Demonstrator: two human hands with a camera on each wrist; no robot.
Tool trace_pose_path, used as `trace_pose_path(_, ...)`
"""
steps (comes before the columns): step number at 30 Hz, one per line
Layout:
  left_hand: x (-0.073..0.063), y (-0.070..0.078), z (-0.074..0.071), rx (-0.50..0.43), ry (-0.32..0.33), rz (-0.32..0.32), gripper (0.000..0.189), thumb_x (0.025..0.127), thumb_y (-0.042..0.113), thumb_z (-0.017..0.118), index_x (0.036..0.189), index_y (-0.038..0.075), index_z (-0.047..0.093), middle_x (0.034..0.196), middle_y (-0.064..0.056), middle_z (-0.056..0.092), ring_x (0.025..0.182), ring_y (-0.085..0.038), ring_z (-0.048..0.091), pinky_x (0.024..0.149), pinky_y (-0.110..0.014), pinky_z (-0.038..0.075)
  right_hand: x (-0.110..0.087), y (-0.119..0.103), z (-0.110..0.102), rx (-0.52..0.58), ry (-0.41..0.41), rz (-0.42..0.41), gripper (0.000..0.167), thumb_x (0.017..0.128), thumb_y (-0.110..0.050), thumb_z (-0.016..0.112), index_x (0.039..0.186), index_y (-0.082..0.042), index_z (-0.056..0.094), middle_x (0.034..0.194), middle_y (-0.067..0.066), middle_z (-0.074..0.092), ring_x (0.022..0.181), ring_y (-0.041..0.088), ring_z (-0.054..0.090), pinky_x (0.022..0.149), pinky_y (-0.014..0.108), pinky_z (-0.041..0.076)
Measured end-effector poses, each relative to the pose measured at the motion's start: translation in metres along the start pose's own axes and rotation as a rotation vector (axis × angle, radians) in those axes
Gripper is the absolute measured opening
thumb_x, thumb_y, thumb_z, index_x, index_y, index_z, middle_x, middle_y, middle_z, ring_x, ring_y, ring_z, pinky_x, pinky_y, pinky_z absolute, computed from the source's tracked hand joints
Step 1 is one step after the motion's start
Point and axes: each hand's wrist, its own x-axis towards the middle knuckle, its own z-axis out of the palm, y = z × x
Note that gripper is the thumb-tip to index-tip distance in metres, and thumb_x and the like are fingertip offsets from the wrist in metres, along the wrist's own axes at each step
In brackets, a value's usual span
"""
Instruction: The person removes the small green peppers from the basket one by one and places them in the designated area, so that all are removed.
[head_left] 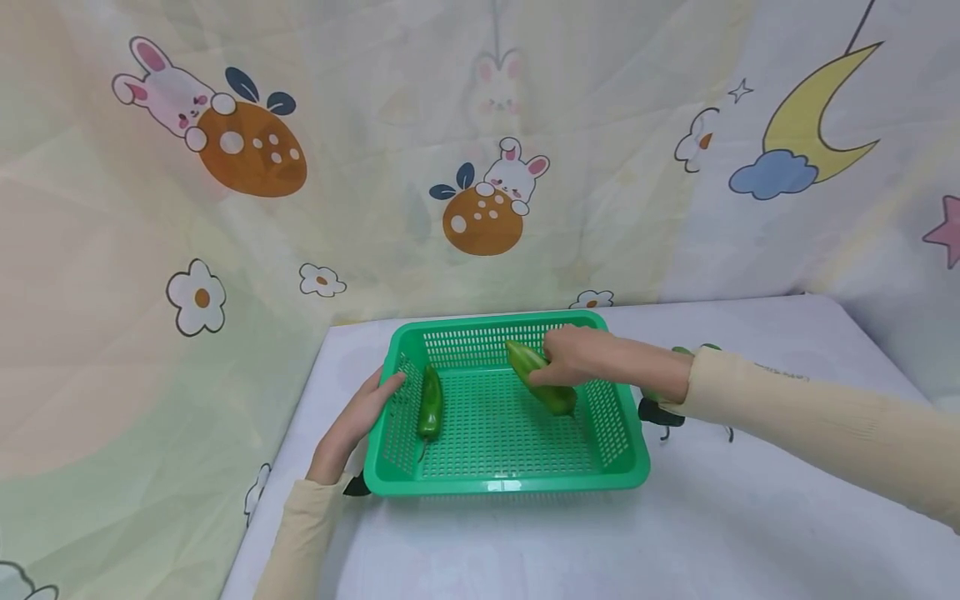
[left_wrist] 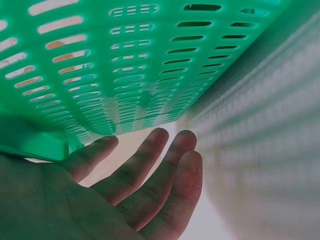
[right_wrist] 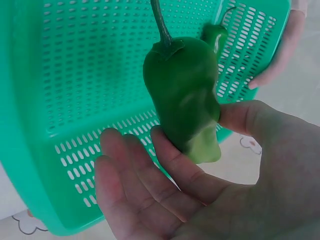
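Head view: the right hand (head_left: pixel 581 357) pinches a fat green pepper (head_left: pixel 542 379) between thumb and fingers, right of middle, low over the green plastic basket with holes (head_left: pixel 495 479). It is not set down yet. A thinner green pepper (head_left: pixel 430 402) already lies inside. The left hand (head_left: pixel 358 421) rests with straight fingers on the basket's left wall.

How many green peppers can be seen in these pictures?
2. One pepper lies inside the basket near its left wall; the other pepper is held by the right hand over the basket. More may be hidden behind that arm.
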Motion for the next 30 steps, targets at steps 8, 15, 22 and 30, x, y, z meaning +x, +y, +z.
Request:
trace_pose_path(8, 0.001, -0.004, 0.000, 0.008, 0.010, 0.000, 0.063, 0.109, 0.047, 0.034, 0.163, 0.020, 0.015, 0.147, -0.023, 0.049, 0.119, -0.035, 0.063, 0.091, -0.043, 0.058, -0.007, 0.011, -0.002, 0.018, -0.017, 0.026, 0.042, 0.091, -0.042, 0.064, 0.063, -0.018, 0.044, 0.054, -0.005, 0.041, 0.054, 0.009, 0.042, 0.051, 0.021, 0.033)
trace_pose_path(15, 0.000, -0.003, 0.001, 0.014, 0.014, -0.010, 0.063, 0.108, 0.048, 0.034, 0.163, 0.022, 0.016, 0.149, -0.021, 0.048, 0.121, -0.035, 0.061, 0.093, -0.044, 0.056, -0.020, 0.016, -0.007, 0.050, -0.053, 0.010, 0.042, 0.090, -0.039, 0.063, 0.060, -0.019, 0.041, 0.053, -0.007, 0.035, 0.052, 0.008, 0.035, 0.052, 0.022, 0.030)
trace_pose_path(22, -0.002, 0.002, 0.001, 0.006, 0.006, -0.011, 0.063, 0.109, 0.047, 0.035, 0.163, 0.020, 0.016, 0.148, -0.022, 0.049, 0.122, -0.035, 0.061, 0.094, -0.044, 0.056, -0.035, 0.025, -0.010, 0.065, -0.054, -0.010, 0.039, 0.089, -0.037, 0.061, 0.061, -0.018, 0.041, 0.055, -0.007, 0.035, 0.054, 0.009, 0.038, 0.054, 0.023, 0.031)
trace_pose_path(30, 0.001, -0.004, 0.001, 0.008, 0.007, -0.002, 0.064, 0.108, 0.048, 0.034, 0.163, 0.021, 0.015, 0.148, -0.022, 0.049, 0.120, -0.035, 0.061, 0.093, -0.043, 0.056, -0.043, 0.044, -0.013, 0.078, -0.052, 0.019, 0.036, 0.090, -0.037, 0.061, 0.064, -0.018, 0.044, 0.059, -0.005, 0.040, 0.058, 0.010, 0.044, 0.053, 0.023, 0.034)
